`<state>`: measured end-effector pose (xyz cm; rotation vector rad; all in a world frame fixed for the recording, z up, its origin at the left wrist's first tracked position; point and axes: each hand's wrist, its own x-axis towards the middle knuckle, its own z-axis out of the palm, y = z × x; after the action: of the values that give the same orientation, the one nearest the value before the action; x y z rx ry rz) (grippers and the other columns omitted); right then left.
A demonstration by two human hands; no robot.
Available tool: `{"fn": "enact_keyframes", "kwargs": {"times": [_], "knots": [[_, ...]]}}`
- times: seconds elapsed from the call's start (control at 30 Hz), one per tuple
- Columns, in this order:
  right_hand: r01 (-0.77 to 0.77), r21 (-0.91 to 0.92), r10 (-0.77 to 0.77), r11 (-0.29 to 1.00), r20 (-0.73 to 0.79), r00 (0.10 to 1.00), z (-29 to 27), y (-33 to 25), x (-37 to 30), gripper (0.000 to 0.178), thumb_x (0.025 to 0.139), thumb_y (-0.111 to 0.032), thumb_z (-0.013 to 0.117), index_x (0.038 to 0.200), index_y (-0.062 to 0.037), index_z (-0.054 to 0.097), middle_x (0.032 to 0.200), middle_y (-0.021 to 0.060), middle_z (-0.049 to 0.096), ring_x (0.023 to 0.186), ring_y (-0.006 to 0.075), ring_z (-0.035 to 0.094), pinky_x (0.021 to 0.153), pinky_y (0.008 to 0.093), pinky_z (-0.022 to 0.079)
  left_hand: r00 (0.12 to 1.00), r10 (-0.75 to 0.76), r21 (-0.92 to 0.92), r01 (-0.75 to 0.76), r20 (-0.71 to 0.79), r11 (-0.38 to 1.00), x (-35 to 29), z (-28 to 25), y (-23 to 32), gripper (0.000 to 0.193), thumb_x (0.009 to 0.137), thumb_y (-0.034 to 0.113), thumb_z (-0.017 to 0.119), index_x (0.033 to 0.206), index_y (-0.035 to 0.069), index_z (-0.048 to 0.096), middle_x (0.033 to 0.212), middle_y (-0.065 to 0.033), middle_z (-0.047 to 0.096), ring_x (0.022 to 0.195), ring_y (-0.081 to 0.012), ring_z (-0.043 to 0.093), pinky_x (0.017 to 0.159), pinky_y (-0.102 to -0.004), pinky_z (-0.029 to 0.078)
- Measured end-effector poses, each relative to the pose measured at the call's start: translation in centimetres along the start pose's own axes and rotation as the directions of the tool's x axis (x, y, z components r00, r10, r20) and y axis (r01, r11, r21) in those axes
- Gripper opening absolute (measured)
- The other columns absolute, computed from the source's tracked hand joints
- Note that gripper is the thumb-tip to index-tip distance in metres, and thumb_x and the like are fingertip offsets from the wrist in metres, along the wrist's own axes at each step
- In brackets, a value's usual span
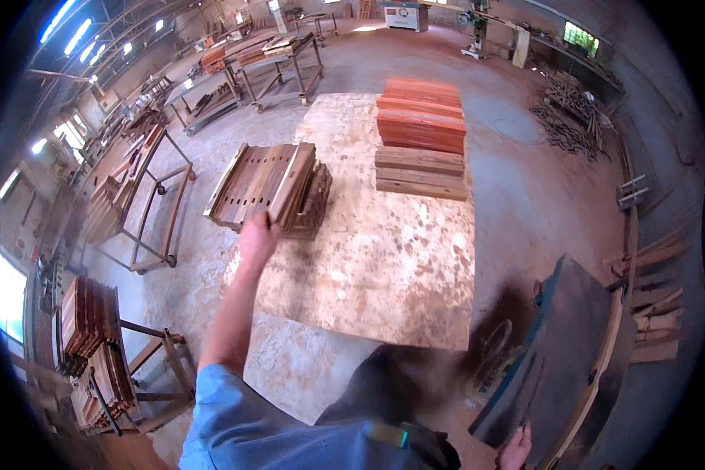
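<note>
In the head view, the stack of slotted boards [260, 178] lies at the left side of the tabletop [376, 274], just beyond the left hand [259, 233], its long axis running away and slightly rightward. That hand is nearer; its curled fingers meet the near end, their closure unclear. The right hand [515, 448], by the dark panel [560, 337], is partly cut off, its grip impossible to tell.

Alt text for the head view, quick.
A person's left hand curls at the near edge of slotted wooden boards stacked at the left of a pale tabletop; the right hand, lower right, is by a dark sheet. Reddish and brown boards are stacked farther back.
</note>
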<state>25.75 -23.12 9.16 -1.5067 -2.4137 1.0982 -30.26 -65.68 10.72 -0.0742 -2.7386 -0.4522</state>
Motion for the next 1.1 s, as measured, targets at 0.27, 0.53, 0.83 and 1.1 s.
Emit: {"fn": "enact_keyframes", "kwargs": {"times": [0.27,0.53,0.83,1.1], "knots": [[0.025,-0.075,-0.011,0.997,0.185,0.983,7.7,-12.2,6.8,0.049,0.102,-0.032,0.044,0.14,-0.0012,0.049,0.134,0.024,0.056,0.126,0.0403,0.051,0.104,0.0431,0.04,0.991,-0.016,0.206,0.043,-0.131,0.978,13.0,2.9,-13.6,0.014,0.078,0.014,0.064,0.088,0.004,0.065,0.098,-0.0193,0.062,0.101,-0.0383,0.056,0.09,-0.0474,0.047],[0.001,-0.119,0.029,0.993,0.253,0.967,11.4,-19.4,9.4,0.046,0.102,-0.029,0.046,0.139,-0.0007,0.05,0.133,0.0235,0.057,0.125,0.0359,0.053,0.103,0.0404,0.041,0.99,-0.018,0.264,0.056,-0.142,0.963,18.3,6.1,-19.4,0.016,0.079,0.015,0.064,0.09,0.003,0.065,0.104,-0.0197,0.062,0.103,-0.0381,0.056,0.091,-0.0467,0.046],[0.063,-0.061,-0.053,0.996,0.147,0.988,15.1,-18.7,11.8,0.044,0.098,-0.018,0.052,0.137,0.0015,0.052,0.109,0.0177,0.065,0.094,0.0213,0.063,0.088,0.0332,0.049,0.919,-0.348,-0.037,0.361,0.186,0.932,21.0,4.8,-18.8,0.041,0.081,0.03,0.071,0.104,0.001,0.056,0.095,-0.0239,0.066,0.09,-0.0364,0.065,0.078,-0.0475,0.05],[-0.246,0.139,0.219,0.959,0.184,0.958,15.7,-17.8,10.5,0.043,0.099,-0.02,0.053,0.139,-0.0029,0.052,0.079,0.0035,0.058,0.067,0.0099,0.054,0.063,0.0262,0.048,0.988,-0.103,0.145,0.085,0.114,0.986,22.3,5.7,-18.2,0.048,0.084,0.026,0.068,0.118,-0.006,0.056,0.107,-0.0317,0.063,0.103,-0.0471,0.061,0.09,-0.0508,0.047]]}}
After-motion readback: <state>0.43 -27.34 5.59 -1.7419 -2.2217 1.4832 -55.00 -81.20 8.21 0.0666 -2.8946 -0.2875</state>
